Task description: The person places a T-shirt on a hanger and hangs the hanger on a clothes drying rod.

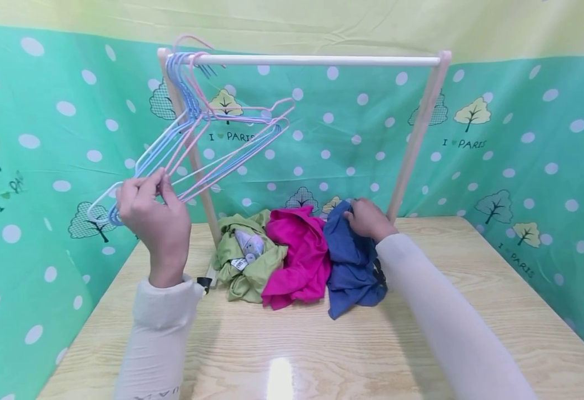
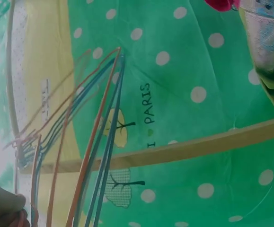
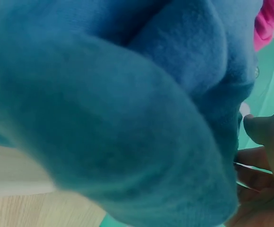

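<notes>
My left hand (image 1: pixel 156 216) pinches the lower left part of a pink wire hanger (image 1: pixel 188 145) between thumb and fingers. That hanger's hook appears raised above the rail. Several blue hangers (image 1: pixel 184 94) hang close beside it at the rail's left end. In the left wrist view, the fingertips (image 2: pixel 17 202) show at the lower left corner next to the hanger wires. My right hand (image 1: pixel 369 218) reaches to the far top edge of a crumpled blue garment (image 1: pixel 349 261). Its thumb (image 3: pixel 256 128) stands apart from the fingers, which touch the cloth's edge in the right wrist view.
A wooden rack with a white rail (image 1: pixel 312 59) stands on the wooden table (image 1: pixel 251 344). A magenta garment (image 1: pixel 299 255) and a green garment (image 1: pixel 229 244) with a printed patch lie left of the blue one. Dotted green cloth (image 1: pixel 547 166) surrounds the table.
</notes>
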### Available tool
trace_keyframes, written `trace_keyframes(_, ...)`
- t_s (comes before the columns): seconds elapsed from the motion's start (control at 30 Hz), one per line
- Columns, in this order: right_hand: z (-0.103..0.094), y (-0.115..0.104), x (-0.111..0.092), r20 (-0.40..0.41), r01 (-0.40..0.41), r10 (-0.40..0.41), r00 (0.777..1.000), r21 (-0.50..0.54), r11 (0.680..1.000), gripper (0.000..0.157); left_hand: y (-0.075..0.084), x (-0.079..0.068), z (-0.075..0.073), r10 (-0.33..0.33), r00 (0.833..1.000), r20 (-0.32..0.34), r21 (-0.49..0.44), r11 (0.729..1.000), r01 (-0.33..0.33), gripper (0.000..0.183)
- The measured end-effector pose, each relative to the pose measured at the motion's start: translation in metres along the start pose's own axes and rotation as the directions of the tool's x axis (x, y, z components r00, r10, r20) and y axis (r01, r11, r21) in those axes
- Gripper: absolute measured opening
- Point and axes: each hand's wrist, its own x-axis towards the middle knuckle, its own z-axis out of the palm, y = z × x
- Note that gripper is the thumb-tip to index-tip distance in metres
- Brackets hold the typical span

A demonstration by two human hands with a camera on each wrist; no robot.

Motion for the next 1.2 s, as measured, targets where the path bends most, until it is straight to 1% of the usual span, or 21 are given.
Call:
trace_keyframes(0.1, 0.001, 0.001, 0.000, -0.023, 0.012, -0.012, 1.000, 0.004, 1.000, 0.039, 0.000, -0.001, 0.002, 0.000, 0.999, -0.043, -0.019, 1.000, -0.001, 0.019)
trace_keyframes(0.17, 0.003, 0.003, 0.000, -0.037, 0.015, -0.014, 0.999, 0.014, 1.000, 0.036, 0.000, -0.002, 0.003, -0.001, 0.999, -0.047, -0.022, 1.000, 0.000, 0.020)
trace_keyframes(0.27, 0.004, 0.004, 0.001, -0.071, 0.009, -0.005, 0.997, 0.045, 0.999, 0.034, 0.002, -0.003, 0.003, 0.001, 0.999, -0.034, -0.026, 1.000, -0.001, 0.020)
trace_keyframes(0.4, 0.003, 0.002, -0.001, -0.161, -0.020, 0.042, 0.986, 0.133, 0.991, 0.033, 0.006, -0.004, 0.001, -0.001, 1.000, 0.014, -0.032, 0.999, 0.001, 0.017)
trace_keyframes(0.5, 0.002, 0.000, -0.004, -0.226, -0.060, 0.119, 0.967, 0.249, 0.967, 0.032, 0.010, -0.004, -0.002, 0.010, 0.998, 0.067, -0.021, 1.000, -0.008, 0.016)
trace_keyframes(0.63, 0.000, -0.002, -0.004, -0.289, -0.103, 0.231, 0.929, 0.398, 0.911, 0.028, 0.013, -0.005, -0.006, 0.039, 0.988, 0.147, -0.009, 0.999, -0.038, 0.018)
trace_keyframes(0.7, -0.002, -0.003, -0.003, -0.307, -0.114, 0.274, 0.911, 0.451, 0.885, 0.023, 0.015, -0.005, -0.007, 0.050, 0.983, 0.176, -0.012, 0.999, -0.048, 0.019)
trace_keyframes(0.77, -0.004, -0.004, -0.003, -0.307, -0.125, 0.307, 0.901, 0.494, 0.861, 0.020, 0.016, -0.005, -0.009, 0.067, 0.977, 0.205, -0.012, 0.998, -0.066, 0.019)
trace_keyframes(0.83, -0.007, -0.005, -0.003, -0.280, -0.141, 0.340, 0.898, 0.548, 0.824, 0.021, 0.019, -0.005, -0.009, 0.065, 0.973, 0.221, -0.019, 0.998, -0.063, 0.018)
trace_keyframes(0.9, -0.011, -0.008, -0.003, -0.229, -0.169, 0.380, 0.896, 0.616, 0.770, 0.022, 0.022, -0.005, -0.010, 0.054, 0.968, 0.245, -0.022, 0.999, -0.050, 0.016)
trace_keyframes(0.93, -0.014, -0.011, -0.004, -0.191, -0.186, 0.399, 0.897, 0.656, 0.732, 0.024, 0.024, -0.005, -0.011, 0.050, 0.965, 0.258, -0.022, 0.999, -0.046, 0.015)
trace_keyframes(0.97, -0.016, -0.014, -0.005, -0.152, -0.195, 0.411, 0.899, 0.703, 0.685, 0.026, 0.025, -0.006, -0.011, 0.044, 0.962, 0.270, -0.025, 0.999, -0.039, 0.013)
trace_keyframes(1.03, -0.019, -0.019, -0.006, -0.068, -0.212, 0.423, 0.903, 0.787, 0.579, 0.029, 0.027, -0.006, -0.011, 0.043, 0.955, 0.294, -0.024, 0.999, -0.037, 0.012)
trace_keyframes(1.07, -0.021, -0.021, -0.007, -0.034, -0.221, 0.425, 0.905, 0.814, 0.537, 0.030, 0.028, -0.007, -0.012, 0.044, 0.951, 0.306, -0.022, 0.999, -0.039, 0.012)
trace_keyframes(1.1, -0.022, -0.024, -0.009, -0.007, -0.225, 0.419, 0.908, 0.835, 0.502, 0.032, 0.028, -0.007, -0.011, 0.045, 0.949, 0.313, -0.022, 0.999, -0.041, 0.011)
trace_keyframes(1.13, -0.023, -0.026, -0.010, 0.018, -0.227, 0.406, 0.914, 0.851, 0.473, 0.034, 0.028, -0.008, -0.011, 0.045, 0.946, 0.320, -0.019, 0.999, -0.041, 0.011)
trace_keyframes(1.17, -0.022, -0.028, -0.011, 0.033, -0.225, 0.392, 0.919, 0.862, 0.454, 0.035, 0.028, -0.008, -0.010, 0.042, 0.944, 0.327, -0.015, 0.999, -0.040, 0.010)
trace_keyframes(1.2, -0.022, -0.029, -0.013, 0.048, -0.232, 0.382, 0.923, 0.861, 0.452, 0.036, 0.027, -0.009, -0.010, 0.041, 0.942, 0.333, -0.010, 0.999, -0.039, 0.010)
